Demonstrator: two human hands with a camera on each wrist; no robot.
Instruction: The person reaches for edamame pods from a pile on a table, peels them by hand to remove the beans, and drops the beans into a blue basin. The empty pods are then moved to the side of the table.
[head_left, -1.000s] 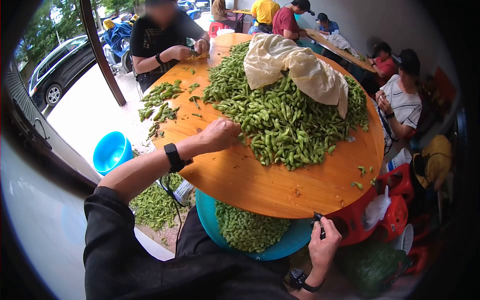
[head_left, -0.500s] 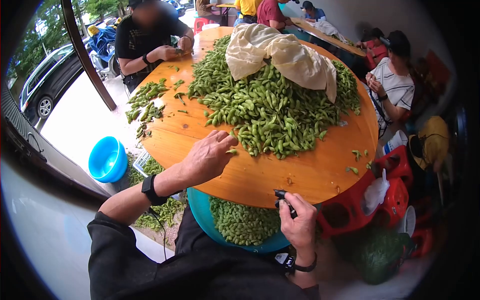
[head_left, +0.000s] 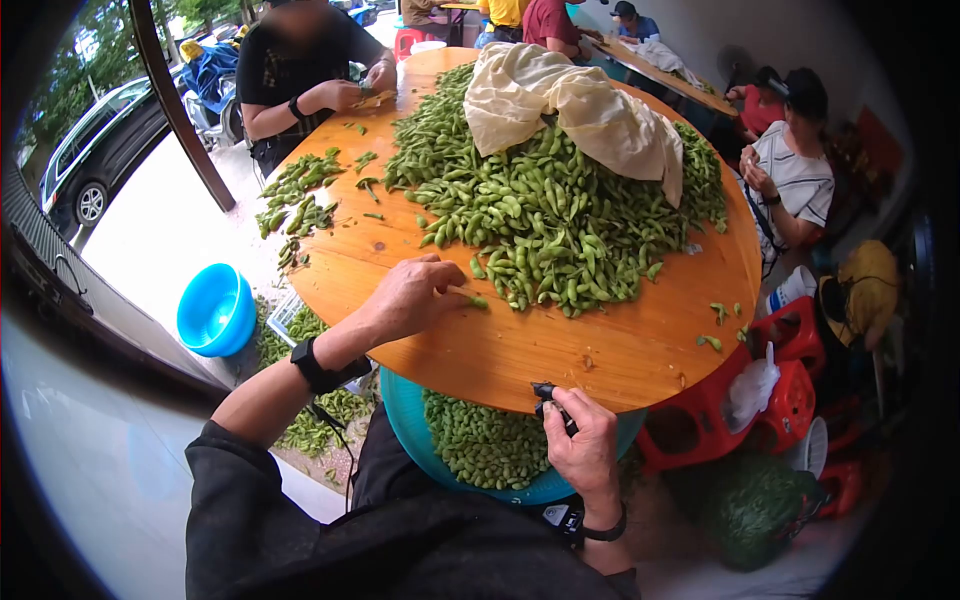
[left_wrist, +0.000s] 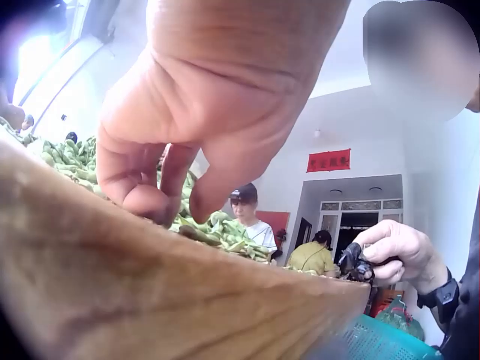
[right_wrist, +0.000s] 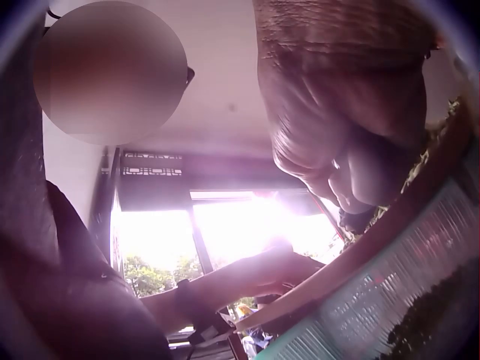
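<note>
In the head view, my left hand (head_left: pixel 415 298) is low over the table's near side, thumb and fingertips pinching a green soybean pod (head_left: pixel 478 302). Just beyond it rises a big heap of soybean pods (head_left: pixel 560 235), partly covered by a cream cloth (head_left: pixel 600 125). At the table's near edge, my right hand (head_left: pixel 582 440) grips a small black two-part tool (head_left: pixel 545 392), also seen in the left wrist view as a black piece (left_wrist: pixel 355 262); I cannot tell its exact kind. Under that edge sits a teal basin (head_left: pixel 405 430) of plucked pods (head_left: pixel 485 440).
The round wooden table (head_left: pixel 400 340) carries stray pods and leaf scraps (head_left: pixel 300 185) at left. A blue basin (head_left: pixel 216 310) stands on the floor. Red stools (head_left: pixel 690 430) and a green net sack (head_left: pixel 755 510) are at right. Another person (head_left: pixel 310 80) works across the table.
My left hand has drawn back from the heap toward the near side, a pod at its fingertips. The right hand with the black tool has shifted left along the edge. The head view has shifted.
</note>
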